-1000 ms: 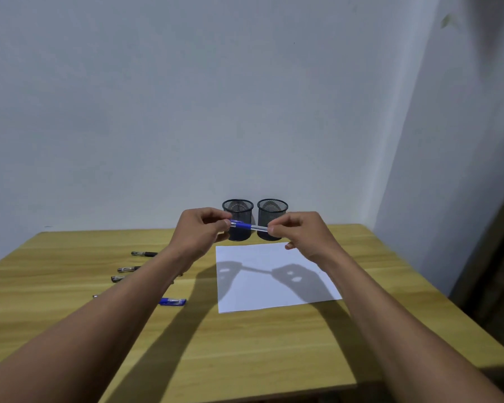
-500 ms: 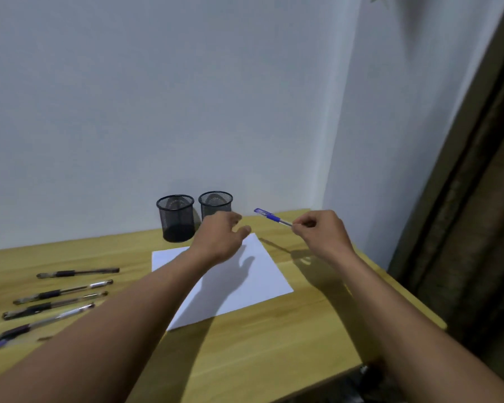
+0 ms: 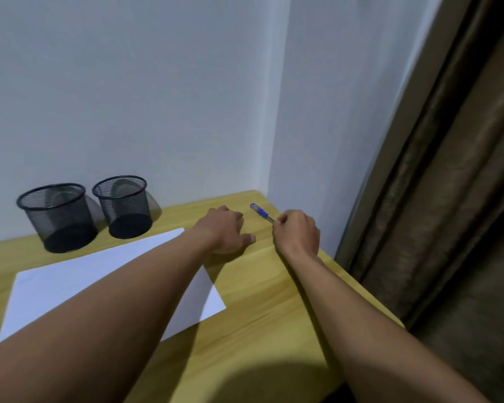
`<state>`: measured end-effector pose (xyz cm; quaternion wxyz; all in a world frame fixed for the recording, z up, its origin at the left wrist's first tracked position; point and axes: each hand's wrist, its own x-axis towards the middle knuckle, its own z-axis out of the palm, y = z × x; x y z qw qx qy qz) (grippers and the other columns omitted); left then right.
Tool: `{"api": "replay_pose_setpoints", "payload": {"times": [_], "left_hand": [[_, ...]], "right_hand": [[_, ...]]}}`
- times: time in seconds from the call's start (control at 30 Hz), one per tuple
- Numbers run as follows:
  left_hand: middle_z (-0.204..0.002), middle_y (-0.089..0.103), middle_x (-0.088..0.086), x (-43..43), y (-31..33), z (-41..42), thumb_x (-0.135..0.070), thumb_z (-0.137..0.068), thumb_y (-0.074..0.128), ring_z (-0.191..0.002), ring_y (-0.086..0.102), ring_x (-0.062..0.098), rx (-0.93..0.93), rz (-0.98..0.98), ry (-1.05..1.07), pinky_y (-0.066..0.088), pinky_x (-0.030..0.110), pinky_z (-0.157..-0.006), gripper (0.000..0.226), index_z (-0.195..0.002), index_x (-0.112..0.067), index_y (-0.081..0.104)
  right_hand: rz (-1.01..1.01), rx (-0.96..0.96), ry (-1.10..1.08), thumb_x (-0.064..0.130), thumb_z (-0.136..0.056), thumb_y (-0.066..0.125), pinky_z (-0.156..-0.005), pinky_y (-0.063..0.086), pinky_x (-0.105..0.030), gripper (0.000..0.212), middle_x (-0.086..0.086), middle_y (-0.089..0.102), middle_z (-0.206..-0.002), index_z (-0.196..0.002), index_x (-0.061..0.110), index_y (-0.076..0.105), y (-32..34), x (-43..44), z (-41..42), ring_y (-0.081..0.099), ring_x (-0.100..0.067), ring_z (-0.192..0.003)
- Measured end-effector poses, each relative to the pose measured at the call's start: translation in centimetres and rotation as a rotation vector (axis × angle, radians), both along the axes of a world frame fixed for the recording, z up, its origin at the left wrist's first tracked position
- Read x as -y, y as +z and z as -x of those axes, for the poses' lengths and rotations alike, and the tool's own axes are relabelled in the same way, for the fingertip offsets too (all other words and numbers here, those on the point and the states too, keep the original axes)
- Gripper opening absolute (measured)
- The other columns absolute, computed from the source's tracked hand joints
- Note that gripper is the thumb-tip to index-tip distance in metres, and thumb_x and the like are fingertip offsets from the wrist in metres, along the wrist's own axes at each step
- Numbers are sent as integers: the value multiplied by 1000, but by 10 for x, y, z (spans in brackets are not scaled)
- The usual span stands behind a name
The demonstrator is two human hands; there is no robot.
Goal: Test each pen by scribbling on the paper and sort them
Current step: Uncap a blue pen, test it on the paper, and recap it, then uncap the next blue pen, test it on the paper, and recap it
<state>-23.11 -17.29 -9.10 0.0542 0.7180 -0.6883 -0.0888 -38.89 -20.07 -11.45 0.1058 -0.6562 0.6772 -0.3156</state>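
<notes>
Pen (image 3: 261, 212) moved rightward; right hand (image 3: 296, 232) pinching.

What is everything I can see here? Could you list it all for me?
mesh cups: two, black, side by side at the table's back by the wall
paper: one sheet, white, flat on the table, partly under the left forearm
pen: one, blue, in the right hand, above the table's far corner
table: one, light wood
wall: white, behind
curtain: brown, right
left hand: fingers bent, past the paper's corner
right hand: pinches the pen
</notes>
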Motion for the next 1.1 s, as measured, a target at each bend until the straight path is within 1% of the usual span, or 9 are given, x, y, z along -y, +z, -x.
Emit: {"api": "replay_pose_setpoints", "payload": {"times": [0.1, 0.17, 0.3, 0.47, 0.63, 0.73, 0.8, 0.9, 1.1], "left_hand": [[-142, 44, 10, 6, -3, 2, -74, -80, 50, -130, 40, 33, 25, -38, 28, 39, 49, -104, 73, -136, -26, 50], [-148, 40, 8, 7, -5, 2, -77, -80, 46, -135, 36, 34, 48, -31, 41, 35, 51, -105, 77, -142, -31, 44], [-153, 36, 6, 6, -6, 0, -80, -79, 43, -138, 31, 33, 82, -20, 37, 31, 54, -107, 81, -147, -35, 38], [-151, 38, 8, 6, -5, 1, -79, -80, 43, -137, 34, 34, 82, -33, 24, 34, 53, -108, 80, -146, -34, 40], [-150, 40, 7, -5, 0, -6, -79, -77, 48, -136, 38, 31, -2, 1, 15, 38, 50, -107, 85, -146, -30, 41], [-147, 45, 5, -23, 9, -16, -77, -75, 51, -134, 43, 28, -55, 54, 22, 41, 46, -106, 86, -146, -29, 42], [-144, 50, 5, -41, 18, -25, -70, -81, 55, -132, 46, 25, -88, 96, 26, 41, 40, -106, 79, -145, -26, 45], [-141, 56, 4, -80, 29, -42, -59, -88, 56, -130, 50, 23, -114, 157, 38, 40, 34, -105, 69, -142, -19, 49], [-139, 58, 1, -186, 40, -93, -53, -90, 57, -128, 53, 21, -86, 294, 146, 42, 35, -104, 58, -137, -18, 56]], "right_hand": [[-33, 15, 21, 19, -96, 57, -75, 51, -34, 19, -7, 73, -97, -91, 15, 75, -6, 7, 2, 62, -27, -87], [-45, 26, 39, 23, -97, 59, -72, 51, -33, 18, -6, 74, -98, -94, 16, 75, -6, 8, 2, 64, -27, -87], [-48, 26, 63, 28, -98, 60, -74, 51, -34, 20, -5, 74, -100, -99, 15, 74, -7, 7, 5, 66, -27, -93], [-63, 20, 87, 27, -98, 60, -75, 50, -34, 22, -7, 73, -105, -106, 11, 73, -4, 3, 8, 65, -27, -96], [-77, 27, 136, 29, -99, 61, -81, 46, -32, 38, -8, 69, -125, -133, 12, 64, 5, -6, 12, 63, -26, -113], [-42, 14, 188, 28, -100, 60, -84, 48, -35, 38, -9, 68, -128, -133, 11, 63, 19, -18, 11, 61, -28, -117], [-12, 8, 250, 27, -100, 59, -91, 51, -38, 36, -8, 67, -131, -132, 11, 64, 31, -29, 5, 61, -29, -119], [-2, -56, 399, 26, -100, 58, -102, 49, -37, 37, -8, 66, -135, -134, 14, 64, 48, -51, -12, 58, -28, -126], [-3, -204, 710, 29, -96, 60, -103, 47, -35, 39, -8, 67, -133, -132, 16, 65, 79, -117, -72, 58, -24, -128]]}}
